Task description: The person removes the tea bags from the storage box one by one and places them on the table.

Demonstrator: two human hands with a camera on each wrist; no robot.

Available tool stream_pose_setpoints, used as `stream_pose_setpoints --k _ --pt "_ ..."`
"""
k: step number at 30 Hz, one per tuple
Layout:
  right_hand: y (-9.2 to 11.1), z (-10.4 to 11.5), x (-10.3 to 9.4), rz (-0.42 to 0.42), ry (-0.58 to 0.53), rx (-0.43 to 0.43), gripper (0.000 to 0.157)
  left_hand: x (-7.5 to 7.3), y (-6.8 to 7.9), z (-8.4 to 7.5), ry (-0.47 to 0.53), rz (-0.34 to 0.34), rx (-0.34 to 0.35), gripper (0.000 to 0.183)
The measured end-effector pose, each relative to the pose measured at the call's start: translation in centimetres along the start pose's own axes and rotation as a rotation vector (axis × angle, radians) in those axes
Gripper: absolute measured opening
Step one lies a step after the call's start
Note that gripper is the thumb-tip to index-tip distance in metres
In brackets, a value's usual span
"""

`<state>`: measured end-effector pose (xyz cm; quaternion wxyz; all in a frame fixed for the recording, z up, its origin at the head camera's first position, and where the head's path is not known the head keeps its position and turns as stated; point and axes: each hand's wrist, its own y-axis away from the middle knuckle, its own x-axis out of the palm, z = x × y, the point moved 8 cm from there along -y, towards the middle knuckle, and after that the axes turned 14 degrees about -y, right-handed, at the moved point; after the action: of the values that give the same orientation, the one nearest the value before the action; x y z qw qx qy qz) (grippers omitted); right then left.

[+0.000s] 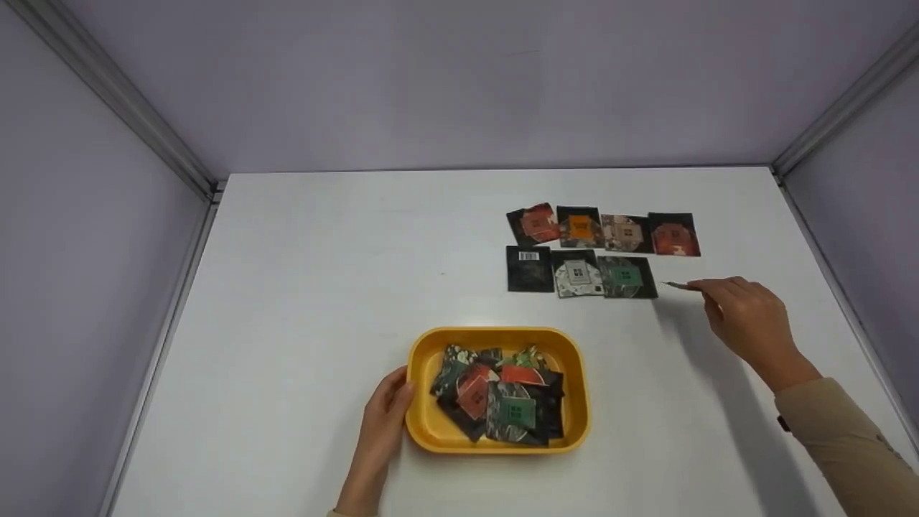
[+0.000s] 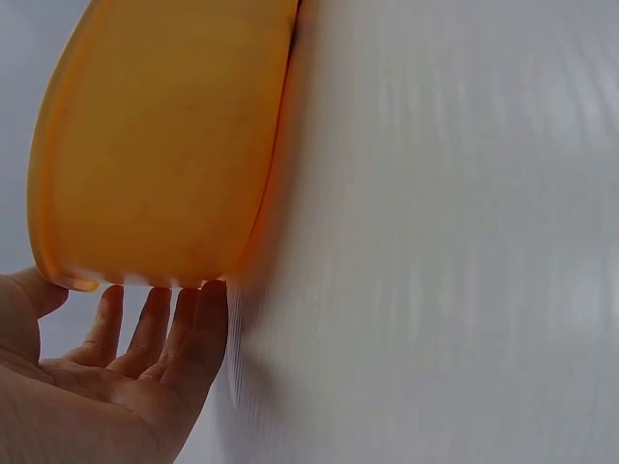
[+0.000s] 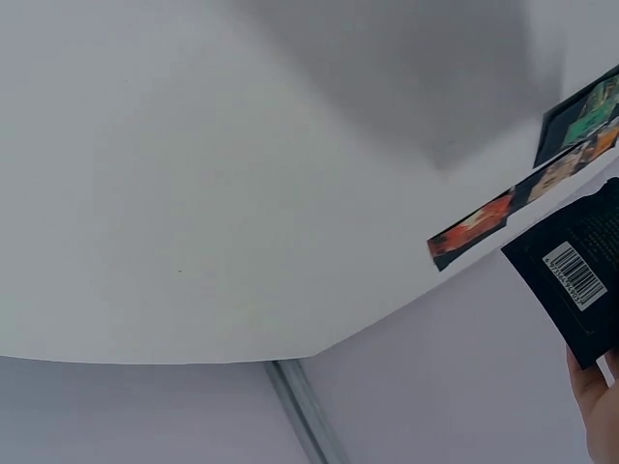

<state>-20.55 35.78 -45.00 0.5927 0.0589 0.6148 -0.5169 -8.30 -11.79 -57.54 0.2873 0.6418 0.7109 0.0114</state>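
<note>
white-barcoded black packet [image 3: 580, 271], yellow tray [image 1: 429, 424], green-labelled sachet [image 1: 517, 413], red-and-black sachet [image 1: 675, 234], white table [image 1: 301, 287]

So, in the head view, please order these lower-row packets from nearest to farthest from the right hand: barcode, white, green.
1. Green packet: right end of the row, nearest the right hand.
2. White packet: in the middle.
3. Barcode packet: left end.

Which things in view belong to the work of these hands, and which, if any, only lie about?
For the work:
yellow tray, gripped by the left hand
packets in the tray
dark packet in the right hand
packets laid in two rows

Surroundings, not loose things:
white table
wall panels
metal corner strip
</note>
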Motion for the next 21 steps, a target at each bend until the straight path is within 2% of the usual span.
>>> stream_pose_setpoints --k 7,10,14,21 --pt "0.3 -2.1 0.5 -0.02 0.017 0.036 0.034 0.0 0.0 0.0 0.023 0.01 -0.009 0.061" --pt "0.2 -2.7 0.9 -0.016 0.021 0.049 0.032 0.0 0.2 -0.1 0.023 0.015 0.009 0.06" --pt "0.0 -3.3 1.5 -0.001 0.021 0.064 0.032 -0.1 0.3 -0.2 0.013 0.013 0.043 0.059" --pt "-0.4 -4.0 2.7 0.047 0.046 0.091 0.027 -0.1 0.2 0.1 0.025 0.016 0.029 0.061"
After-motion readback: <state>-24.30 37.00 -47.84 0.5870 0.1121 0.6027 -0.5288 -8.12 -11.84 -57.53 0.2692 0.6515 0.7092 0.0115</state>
